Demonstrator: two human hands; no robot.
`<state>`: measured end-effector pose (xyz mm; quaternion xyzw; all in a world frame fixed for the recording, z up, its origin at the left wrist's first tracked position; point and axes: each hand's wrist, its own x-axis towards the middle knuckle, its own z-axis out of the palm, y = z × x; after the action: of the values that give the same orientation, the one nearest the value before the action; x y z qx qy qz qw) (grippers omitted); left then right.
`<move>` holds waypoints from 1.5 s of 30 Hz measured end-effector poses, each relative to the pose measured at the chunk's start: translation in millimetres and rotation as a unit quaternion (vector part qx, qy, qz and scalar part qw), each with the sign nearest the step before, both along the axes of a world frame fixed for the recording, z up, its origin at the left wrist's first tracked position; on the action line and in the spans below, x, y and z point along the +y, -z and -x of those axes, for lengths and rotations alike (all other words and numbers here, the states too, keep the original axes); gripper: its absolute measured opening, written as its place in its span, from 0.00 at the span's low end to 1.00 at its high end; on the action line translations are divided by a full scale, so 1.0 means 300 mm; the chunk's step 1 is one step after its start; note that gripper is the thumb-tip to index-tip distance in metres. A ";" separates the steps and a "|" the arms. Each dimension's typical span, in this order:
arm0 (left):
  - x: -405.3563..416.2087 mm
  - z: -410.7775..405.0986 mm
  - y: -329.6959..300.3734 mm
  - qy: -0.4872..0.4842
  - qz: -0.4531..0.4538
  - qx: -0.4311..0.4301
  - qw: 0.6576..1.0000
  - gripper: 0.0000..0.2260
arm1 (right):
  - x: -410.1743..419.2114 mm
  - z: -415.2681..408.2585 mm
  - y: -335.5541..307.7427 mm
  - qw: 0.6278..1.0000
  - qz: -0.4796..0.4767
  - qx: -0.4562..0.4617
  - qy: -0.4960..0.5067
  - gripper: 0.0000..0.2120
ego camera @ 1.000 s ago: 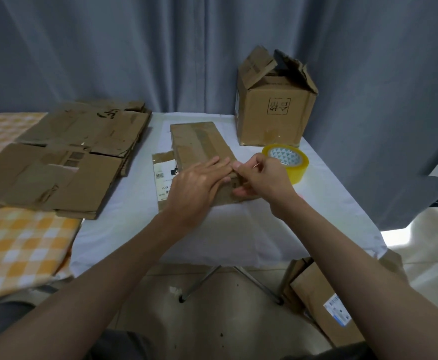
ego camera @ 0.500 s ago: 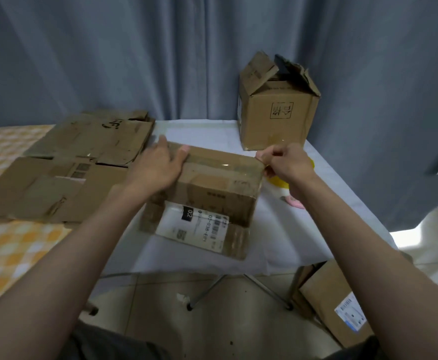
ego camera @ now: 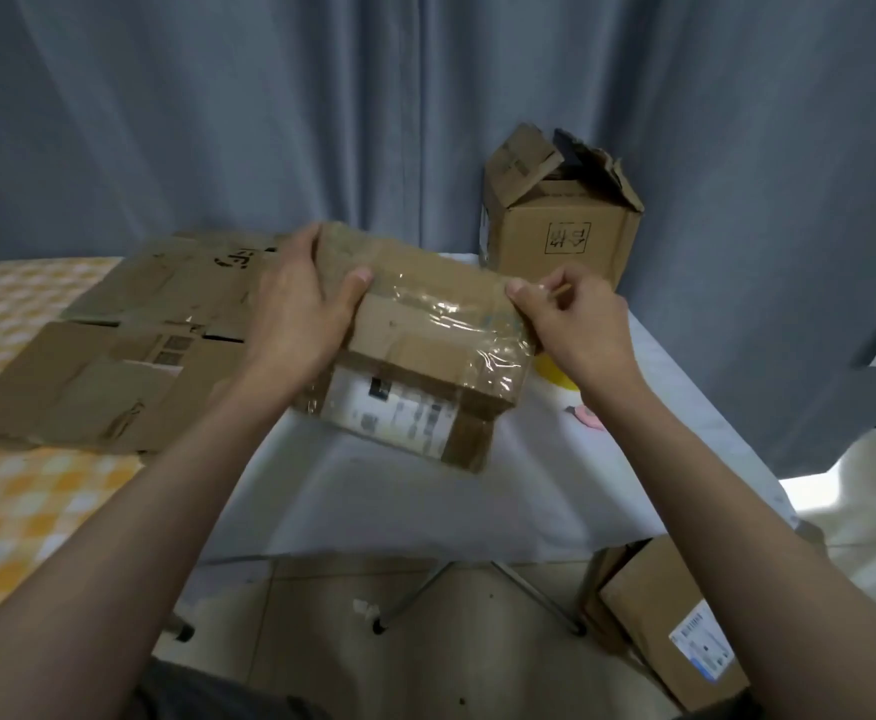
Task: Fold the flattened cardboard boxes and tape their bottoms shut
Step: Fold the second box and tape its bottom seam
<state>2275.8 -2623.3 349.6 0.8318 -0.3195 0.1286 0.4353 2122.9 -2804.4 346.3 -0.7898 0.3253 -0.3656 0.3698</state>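
I hold a small folded cardboard box [ego camera: 425,345] tilted above the white table [ego camera: 425,506]. It has a white shipping label on its near side and shiny clear tape across its top and right end. My left hand [ego camera: 295,314] grips its left end, thumb on the top face. At the taped right corner my right hand [ego camera: 576,330] pinches it between thumb and curled fingers. The yellow tape roll [ego camera: 555,375] lies on the table behind the box, mostly hidden. Several flattened cardboard boxes [ego camera: 114,376] lie stacked to the left.
An assembled box [ego camera: 560,241] with raised top flaps stands at the table's back right, against a grey curtain. A small pink thing [ego camera: 589,415] lies near the tape roll. Another labelled box [ego camera: 669,621] sits on the floor at the right. An orange checked cloth [ego camera: 20,511] covers the left surface.
The box went from lying flat under both hands to being lifted and turned, label side toward me. My left hand moved to its left end, my right hand to its right corner.
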 end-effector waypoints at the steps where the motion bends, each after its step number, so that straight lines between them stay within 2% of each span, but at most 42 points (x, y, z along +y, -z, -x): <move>1: 0.013 0.011 -0.027 0.016 0.065 -0.031 0.997 0.26 | 0.004 0.004 -0.016 1.000 0.010 -0.028 0.000 0.14; 3: 0.035 0.036 -0.064 0.059 0.159 -0.076 0.983 0.24 | 0.009 0.007 -0.023 0.998 -0.017 -0.051 -0.013 0.10; 6: 0.047 0.087 -0.069 0.102 0.185 -0.124 0.970 0.16 | 0.003 -0.011 0.039 0.988 -0.135 -0.017 -0.073 0.07; 9: 0.045 0.126 -0.026 0.144 0.141 -0.174 0.964 0.07 | -0.007 -0.027 0.107 0.960 -0.239 0.042 -0.136 0.16; 11: 0.040 0.155 0.003 0.168 0.113 -0.199 0.959 0.05 | -0.004 -0.019 0.114 0.950 -0.258 0.053 -0.166 0.18; 13: 0.040 0.184 0.025 0.197 0.096 -0.204 0.954 0.04 | -0.005 -0.007 0.105 0.949 -0.258 0.049 -0.173 0.17; 15: 0.037 0.212 0.066 0.249 0.021 -0.173 0.953 0.06 | -0.005 0.004 0.096 0.951 -0.256 0.016 -0.171 0.12; 17: 0.020 0.234 0.121 0.295 -0.076 -0.113 0.946 0.08 | 0.003 0.009 0.095 0.951 -0.253 -0.003 -0.180 0.13; 18: 0.011 0.246 0.140 0.292 -0.098 -0.090 0.947 0.07 | 0.012 0.011 0.095 0.949 -0.256 -0.004 -0.186 0.18; 20: 0.005 0.241 0.158 0.219 -0.095 -0.051 0.970 0.10 | 0.026 0.019 0.102 0.943 -0.270 -0.010 -0.194 0.28; 22: 0.013 0.215 0.143 0.114 -0.077 -0.014 0.990 0.17 | 0.030 0.028 0.107 0.940 -0.277 -0.018 -0.199 0.28; 23: 0.021 0.195 0.128 0.072 -0.070 -0.009 0.995 0.17 | 0.028 0.030 0.113 0.942 -0.274 -0.025 -0.194 0.23; 25: 0.041 0.145 0.097 -0.004 -0.055 -0.004 0.998 0.11 | 0.033 0.034 0.114 0.951 -0.250 -0.035 -0.178 0.13; 26: 0.045 0.114 0.085 -0.036 -0.054 0.008 0.998 0.12 | 0.039 0.033 0.114 0.959 -0.224 -0.034 -0.172 0.14; 28: 0.036 0.052 0.076 -0.055 -0.072 0.071 0.993 0.26 | 0.051 0.020 0.123 0.974 -0.165 -0.017 -0.153 0.24; 29: 0.026 0.036 0.075 -0.041 -0.064 0.110 0.991 0.31 | 0.055 0.009 0.128 0.981 -0.136 -0.004 -0.141 0.28; 31: -0.003 0.040 0.075 0.003 -0.023 0.156 0.987 0.35 | 0.062 -0.012 0.138 0.988 -0.088 0.016 -0.125 0.31; 33: -0.032 0.065 0.081 0.030 -0.005 0.122 0.992 0.31 | 0.069 -0.025 0.138 0.990 -0.016 0.050 -0.128 0.30; 36: -0.056 0.094 0.095 0.071 -0.061 0.020 0.995 0.29 | 0.068 -0.027 0.131 0.977 0.094 0.121 -0.148 0.32; 39: -0.056 0.072 0.112 0.095 -0.083 -0.015 0.992 0.29 | 0.050 -0.026 0.125 0.958 0.157 0.181 -0.157 0.36; 43: -0.054 0.049 0.132 0.123 -0.076 -0.034 0.989 0.26 | 0.060 -0.038 0.120 0.933 0.213 0.236 -0.170 0.28; 45: -0.065 0.062 0.152 0.164 -0.112 -0.055 0.979 0.23 | 0.084 -0.049 0.142 0.917 0.254 0.246 -0.187 0.22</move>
<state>2257.1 -2642.6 303.9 0.8034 -0.4870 0.0645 0.3366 2137.6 -2779.1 303.6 -0.9686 0.1486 -0.1540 0.1269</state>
